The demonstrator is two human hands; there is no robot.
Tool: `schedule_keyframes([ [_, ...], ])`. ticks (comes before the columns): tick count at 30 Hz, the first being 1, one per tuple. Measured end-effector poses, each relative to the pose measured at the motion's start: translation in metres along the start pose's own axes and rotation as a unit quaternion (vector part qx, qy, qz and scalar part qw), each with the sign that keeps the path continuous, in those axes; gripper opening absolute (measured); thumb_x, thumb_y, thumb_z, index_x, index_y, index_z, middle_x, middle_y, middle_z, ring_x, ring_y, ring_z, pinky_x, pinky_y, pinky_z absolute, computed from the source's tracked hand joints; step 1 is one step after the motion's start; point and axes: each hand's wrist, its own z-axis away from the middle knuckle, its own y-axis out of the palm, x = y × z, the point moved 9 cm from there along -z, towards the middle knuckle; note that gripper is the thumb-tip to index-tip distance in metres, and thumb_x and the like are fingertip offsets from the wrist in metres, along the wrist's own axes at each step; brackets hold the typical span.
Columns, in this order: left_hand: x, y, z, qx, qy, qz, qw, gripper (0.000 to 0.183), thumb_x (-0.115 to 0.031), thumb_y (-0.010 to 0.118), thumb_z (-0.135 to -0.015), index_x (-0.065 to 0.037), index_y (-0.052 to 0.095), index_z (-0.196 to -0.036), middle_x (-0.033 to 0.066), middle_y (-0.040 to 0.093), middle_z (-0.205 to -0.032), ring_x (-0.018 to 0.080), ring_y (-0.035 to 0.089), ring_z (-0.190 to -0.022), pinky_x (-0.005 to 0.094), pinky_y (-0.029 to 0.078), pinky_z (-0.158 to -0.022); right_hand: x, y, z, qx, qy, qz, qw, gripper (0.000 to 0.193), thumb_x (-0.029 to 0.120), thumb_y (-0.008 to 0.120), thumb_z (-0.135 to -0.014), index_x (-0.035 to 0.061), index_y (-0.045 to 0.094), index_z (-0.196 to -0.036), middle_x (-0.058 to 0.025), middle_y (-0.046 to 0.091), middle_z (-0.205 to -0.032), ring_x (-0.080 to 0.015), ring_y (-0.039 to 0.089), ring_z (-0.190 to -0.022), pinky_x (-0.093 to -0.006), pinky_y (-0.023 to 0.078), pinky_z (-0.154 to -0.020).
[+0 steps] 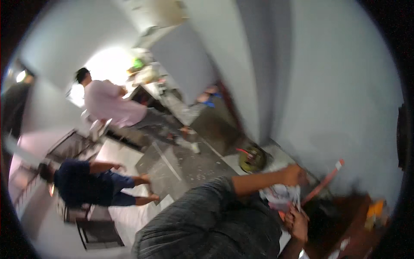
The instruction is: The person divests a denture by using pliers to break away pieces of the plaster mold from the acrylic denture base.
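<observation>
Both hands close on a crumpled white bag (282, 194) at the near right beside the wall, left hand (293, 175) gripping its top, right hand (297, 222) pinching below (blur hides the fingers), so steady it before pulling, I judge.

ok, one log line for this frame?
left hand: on white crumpled bundle | right hand: under bundle, grip unclear | red-white stick beside

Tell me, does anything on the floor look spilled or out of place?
Yes. Pale flecks, like dust or debris, are scattered over the dark floor near its middle. The picture is blurred, so I cannot tell what they are.
</observation>
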Motion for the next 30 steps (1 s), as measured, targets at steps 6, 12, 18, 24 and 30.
schedule_keyframes([
  [6, 0.009, 0.006, 0.001, 0.012, -0.067, 0.085, 0.994, 0.032, -0.025, 0.043, -0.102, 0.001, 0.061, -0.102, 0.0137, 0.066, -0.087, 0.0267, 0.063, -0.075, 0.0395, 0.051, -0.071, -0.020, -0.021, -0.027, -0.030, -0.114, -0.095, 0.988, 0.018, 0.013, 0.051, -0.098, 0.0101, 0.054, -0.116, 0.0024, 0.047, -0.070, -0.0082, 0.045, -0.060, -0.0239, 0.032, -0.047],
  [12, 0.010, 0.021, 0.007, 0.023, -0.267, 0.380, 0.886, 0.052, -0.045, 0.039, -0.103, 0.001, 0.063, -0.098, 0.0126, 0.065, -0.094, 0.0182, 0.058, -0.065, 0.0328, 0.048, -0.060, -0.015, -0.030, 0.010, -0.046, -0.055, 0.040, 0.997, 0.037, 0.012, 0.047, -0.101, 0.0109, 0.043, -0.138, -0.0048, 0.060, -0.099, -0.0124, 0.060, -0.082, -0.0289, 0.049, -0.067],
  [18, -0.005, 0.021, 0.002, 0.062, -0.256, 0.512, 0.817, 0.053, -0.048, 0.041, -0.101, 0.000, 0.061, -0.103, 0.0148, 0.066, -0.097, 0.0239, 0.061, -0.074, 0.0356, 0.050, -0.069, 0.002, -0.021, 0.024, -0.031, -0.212, 0.107, 0.971, 0.055, 0.016, 0.054, -0.099, 0.0084, 0.034, -0.149, -0.0107, 0.062, -0.114, -0.0164, 0.057, -0.102, -0.0310, 0.042, -0.097],
  [24, -0.030, 0.025, 0.000, 0.088, -0.266, 0.572, 0.771, 0.050, -0.048, 0.041, -0.101, -0.003, 0.061, -0.100, 0.0091, 0.061, -0.079, 0.0207, 0.058, -0.072, 0.0332, 0.047, -0.066, -0.018, -0.008, 0.016, 0.062, -0.106, 0.000, 0.992, 0.052, 0.019, 0.058, -0.096, 0.0075, 0.042, -0.144, -0.0072, 0.061, -0.122, -0.0155, 0.054, -0.109, -0.0303, 0.042, -0.095],
  [30, -0.036, 0.018, 0.002, 0.082, -0.246, 0.499, 0.827, 0.051, -0.049, 0.039, -0.102, -0.004, 0.062, -0.094, 0.0059, 0.057, -0.072, 0.0163, 0.053, -0.065, 0.0296, 0.042, -0.061, -0.020, -0.006, 0.017, 0.118, -0.072, -0.123, 0.983, 0.052, 0.024, 0.059, -0.096, 0.0116, 0.042, -0.144, -0.0064, 0.062, -0.123, -0.0152, 0.057, -0.108, -0.0320, 0.046, -0.087],
])
